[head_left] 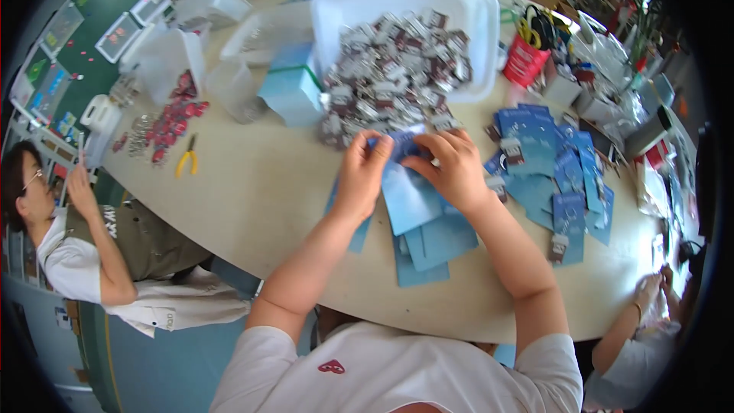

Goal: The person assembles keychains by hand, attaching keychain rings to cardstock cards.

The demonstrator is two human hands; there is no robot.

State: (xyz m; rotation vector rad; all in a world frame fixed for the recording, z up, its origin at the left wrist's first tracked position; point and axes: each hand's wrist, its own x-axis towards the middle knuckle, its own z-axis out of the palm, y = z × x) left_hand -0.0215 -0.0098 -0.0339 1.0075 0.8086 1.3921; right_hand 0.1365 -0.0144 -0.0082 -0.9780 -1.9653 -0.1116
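Observation:
Both hands meet over the middle of the table at the top of a blue card. My left hand (362,177) pinches its upper left edge between thumb and fingers. On the other side, my right hand (453,170) has thumb and fingers closed at the card's upper right; anything small inside that pinch is hidden. The blue card (409,203) hangs toward me over a loose stack of similar blue cards (440,243). Just beyond my fingers, small silver and dark-red metal tags (397,69) spill from a white plastic tub (480,38).
Right of my hands lies a heap of blue cards with tags attached (527,141). A red cup of scissors (526,60) stands behind it. Leftward are yellow-handled pliers (187,159), red pieces (172,124) and a light-blue box (293,95). Other people sit at both sides.

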